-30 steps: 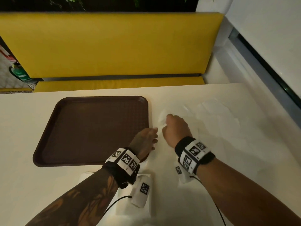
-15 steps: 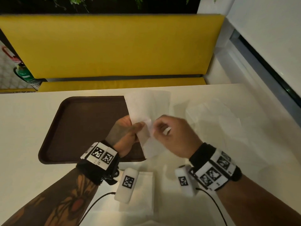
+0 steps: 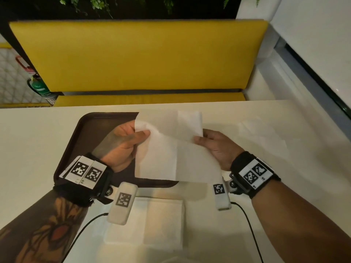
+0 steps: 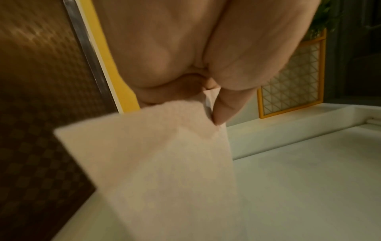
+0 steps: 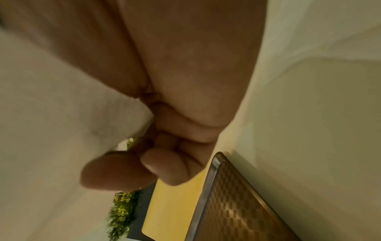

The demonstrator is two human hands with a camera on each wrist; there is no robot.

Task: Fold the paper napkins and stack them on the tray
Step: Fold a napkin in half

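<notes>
A white paper napkin [image 3: 171, 147] hangs spread out in the air above the table, partly over the right side of the brown tray [image 3: 85, 133]. My left hand [image 3: 131, 141] pinches its left edge between thumb and fingers, as the left wrist view shows on the napkin [image 4: 164, 154]. My right hand [image 3: 210, 143] pinches its right edge, and in the right wrist view the napkin [image 5: 57, 101] fills the left of the picture. The tray's [image 5: 237, 203] bare part holds nothing; the napkin hides its right side.
A folded white napkin [image 3: 152, 224] lies on the table near me, below the wrists. Loose unfolded napkins [image 3: 262, 137] lie on the table to the right. A yellow bench [image 3: 136, 57] stands beyond the table's far edge, and a wall runs along the right.
Both hands lifted a napkin off the table and drew apart, spreading it open in the air over the tray's right side.
</notes>
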